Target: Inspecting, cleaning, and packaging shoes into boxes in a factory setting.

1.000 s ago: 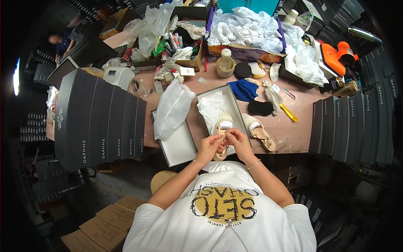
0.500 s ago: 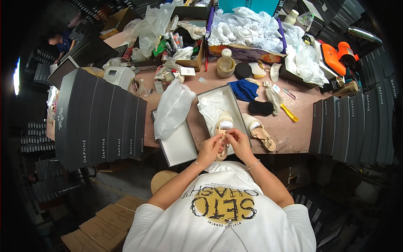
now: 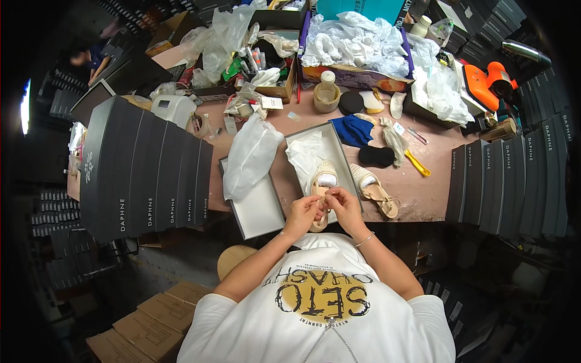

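Observation:
A cream woven sandal (image 3: 324, 166) with white stuffing in its toe lies at the near end of an open grey shoebox (image 3: 340, 149). My left hand (image 3: 304, 215) and my right hand (image 3: 345, 210) come together over its heel part. Both are closed in a pinch, fingertips almost touching, on what looks like the sandal's thin strap; the fingers hide most of it. To the right of the box, the matching sandal (image 3: 380, 195) rests on the table. White tissue paper (image 3: 305, 152) lines the box's far end.
A box lid (image 3: 260, 213) with a white plastic bag (image 3: 251, 158) on it lies left of the shoebox. Dark shoeboxes stand in rows at left (image 3: 142, 172) and right (image 3: 502, 184). Behind are a blue cloth (image 3: 352, 129), a black pad (image 3: 376, 156) and a yellow-handled brush (image 3: 417, 163).
My hands stay over the same sandal, with only a slight shift of the fingers. Nothing else on the table has visibly moved.

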